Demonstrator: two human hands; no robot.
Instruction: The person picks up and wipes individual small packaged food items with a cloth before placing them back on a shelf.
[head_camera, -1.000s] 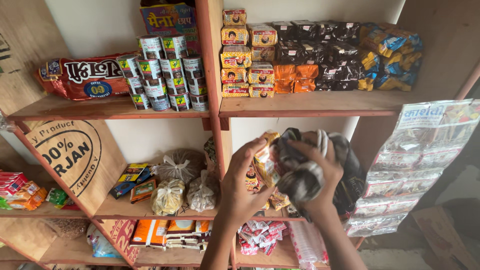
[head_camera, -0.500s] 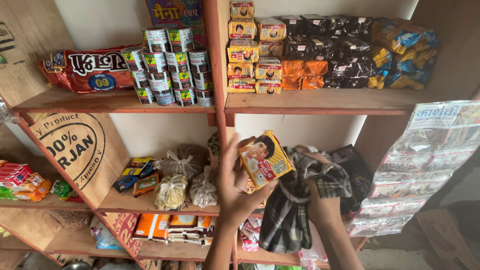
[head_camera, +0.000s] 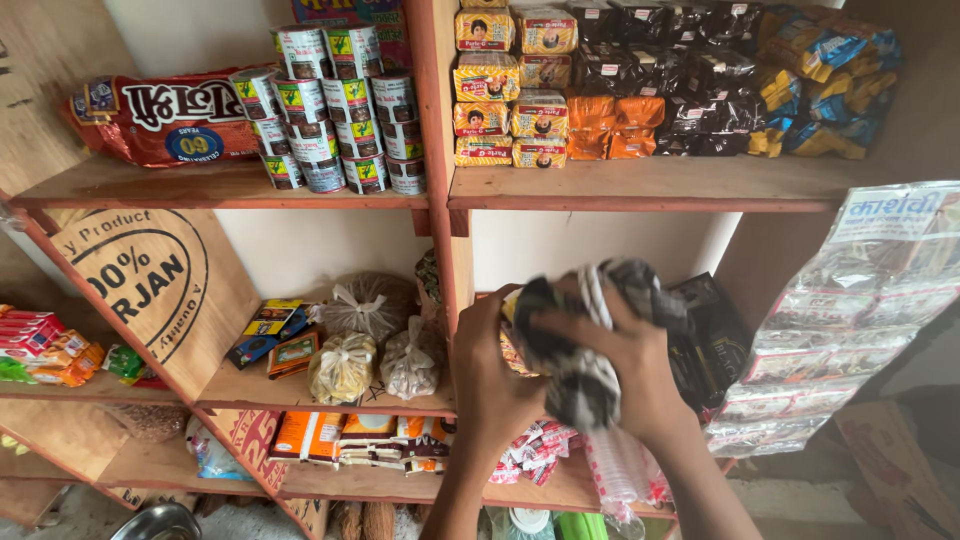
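Left of the grip, knotted clear bags (head_camera: 375, 345) of dry goods sit on the middle shelf (head_camera: 300, 395), well apart from the hands. The left hand (head_camera: 492, 375) is clenched on a small yellow packet (head_camera: 512, 345), mostly hidden behind its fingers. Touching it, the right hand (head_camera: 625, 365) presses a bunched black-and-white checked cloth (head_camera: 585, 375) against that packet, its grip closed over the cloth. Right of the grip hang silvery sachet strips (head_camera: 850, 310).
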